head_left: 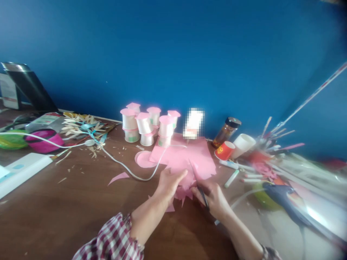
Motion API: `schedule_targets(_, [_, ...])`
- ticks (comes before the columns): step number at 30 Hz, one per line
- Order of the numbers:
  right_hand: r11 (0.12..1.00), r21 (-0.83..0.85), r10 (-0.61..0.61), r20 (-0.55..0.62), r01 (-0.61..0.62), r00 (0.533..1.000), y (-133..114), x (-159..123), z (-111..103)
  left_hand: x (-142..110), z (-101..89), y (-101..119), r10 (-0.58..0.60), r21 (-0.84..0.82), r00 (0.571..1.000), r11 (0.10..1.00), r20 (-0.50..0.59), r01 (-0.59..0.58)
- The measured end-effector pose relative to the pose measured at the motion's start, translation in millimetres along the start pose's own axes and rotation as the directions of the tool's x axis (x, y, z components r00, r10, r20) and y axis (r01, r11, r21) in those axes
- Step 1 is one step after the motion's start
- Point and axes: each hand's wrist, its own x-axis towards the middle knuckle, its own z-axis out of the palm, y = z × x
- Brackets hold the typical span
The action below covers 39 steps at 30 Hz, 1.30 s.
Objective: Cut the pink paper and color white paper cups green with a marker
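My left hand [168,182] rests on pink paper [187,159] lying on the brown table [67,213], fingers together and pressing a piece of it. My right hand [213,196] is closed round dark-handled scissors [202,191], whose blade points up into the pink paper between the hands. Pink paper scraps [118,177] lie around both hands. Behind the paper stands a cluster of white paper cups with pink lids [148,124].
A white cable [130,172] curves across the table to the paper. A red cup [224,150], white cup [243,143], amber jar [227,131] and markers [231,178] lie right. A glue gun [287,200], pink bowl [45,140] and straw bits [81,126] are nearby. Blue wall behind.
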Motion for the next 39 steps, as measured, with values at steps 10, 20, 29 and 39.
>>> schedule_targets(10, [0.999, 0.047, 0.025, 0.003, -0.025, 1.000, 4.0, 0.6, 0.7, -2.9, 4.6, 2.3, 0.018, 0.015, 0.999, 1.000, -0.029, -0.017])
schedule_targets(20, [1.000, 0.001, 0.010, 0.002, -0.010, 1.000, 7.1, 2.1, 0.1, -4.9, 6.4, 3.9, 0.017, -0.003, 0.999, 1.000, -0.043, -0.017])
schedule_targets(29, [1.000, 0.004, 0.018, 0.010, -0.018, 1.000, 5.6, 1.8, 0.2, -6.8, 6.8, 5.8, 0.040, -0.017, 0.999, 0.999, -0.007, -0.040])
schedule_targets(39, [0.999, 0.052, 0.003, 0.031, -0.004, 1.000, 4.8, 1.4, -0.5, -7.2, 7.2, 7.5, 0.035, 0.000, 0.999, 0.999, 0.001, -0.035])
